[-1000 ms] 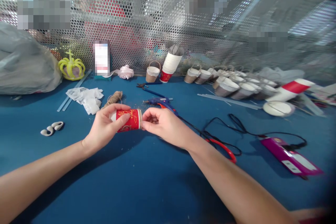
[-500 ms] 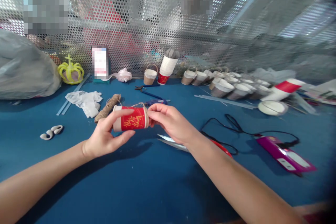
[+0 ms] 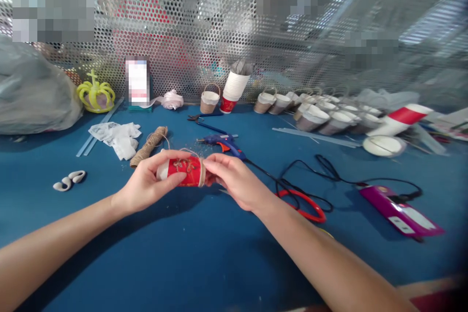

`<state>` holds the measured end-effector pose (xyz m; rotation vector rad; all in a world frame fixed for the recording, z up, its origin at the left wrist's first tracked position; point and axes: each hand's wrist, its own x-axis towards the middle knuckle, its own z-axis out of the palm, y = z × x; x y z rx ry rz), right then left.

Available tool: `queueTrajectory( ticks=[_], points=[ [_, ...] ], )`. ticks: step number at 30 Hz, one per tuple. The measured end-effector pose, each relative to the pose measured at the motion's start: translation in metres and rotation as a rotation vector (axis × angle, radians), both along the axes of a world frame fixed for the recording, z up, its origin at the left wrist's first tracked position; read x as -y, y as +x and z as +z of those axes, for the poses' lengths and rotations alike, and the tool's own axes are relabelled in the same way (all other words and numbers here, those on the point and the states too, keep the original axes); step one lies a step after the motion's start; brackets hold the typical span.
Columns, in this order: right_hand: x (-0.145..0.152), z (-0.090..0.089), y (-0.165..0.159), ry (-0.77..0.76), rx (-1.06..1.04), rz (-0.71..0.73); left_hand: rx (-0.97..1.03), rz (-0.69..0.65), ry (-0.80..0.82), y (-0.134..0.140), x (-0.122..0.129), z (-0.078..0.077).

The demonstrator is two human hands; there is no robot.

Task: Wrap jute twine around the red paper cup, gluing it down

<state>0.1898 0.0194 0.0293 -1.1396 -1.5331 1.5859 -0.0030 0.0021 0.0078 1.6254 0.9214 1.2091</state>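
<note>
My left hand [image 3: 148,183] is closed round a red and white paper cup [image 3: 193,178] lying sideways, fingers over the top and thumb across its front. Tan twine [image 3: 203,171] is wound about the cup's right end. There the fingertips of my right hand [image 3: 228,175] are pinched together on the twine, and part of them is hidden behind the cup. A loose strand arcs over the cup from the skein of twine [image 3: 149,146] behind my left hand. Just beyond the cup lies a blue glue gun [image 3: 224,144]. Red-handled scissors [image 3: 307,212] lie partly under my right forearm.
Pliers [image 3: 204,119], a stack of paper cups [image 3: 236,87] and a small handled cup [image 3: 209,101] stand or lie along the mesh. Several wrapped cups [image 3: 312,118] crowd the back right. A purple power strip [image 3: 398,212] with black cable is at right; a grey bag [image 3: 36,92] at left.
The cup has turned about its length, so a different part of its print faces me. My left thumb has moved up onto its front. The view has shifted slightly, showing more of the glue gun.
</note>
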Motion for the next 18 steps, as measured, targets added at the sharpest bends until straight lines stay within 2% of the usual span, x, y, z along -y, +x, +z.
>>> queueTrajectory(
  ticks=[2, 5, 7, 9, 13, 18],
  points=[
    [-0.001, -0.003, 0.001, 0.059, 0.085, -0.059, -0.092, 0.002, 0.09, 0.0, 0.002, 0.001],
    [-0.001, -0.003, 0.003, 0.301, 0.267, -0.172, -0.172, -0.008, 0.139, 0.001, 0.003, -0.001],
    [0.0, -0.003, 0.004, 0.458, 0.335, -0.162, -0.198, -0.027, 0.147, 0.001, 0.002, -0.003],
    [0.002, -0.002, 0.004, 0.538, 0.334, -0.071, -0.213, -0.045, 0.166, 0.002, 0.002, -0.005],
    [0.007, -0.002, 0.003, 0.533, 0.239, 0.071, -0.237, -0.068, 0.191, 0.001, 0.002, -0.008],
    [0.003, -0.006, 0.004, 0.412, 0.094, 0.102, -0.218, -0.091, 0.168, 0.0, 0.002, -0.011]
  ],
)
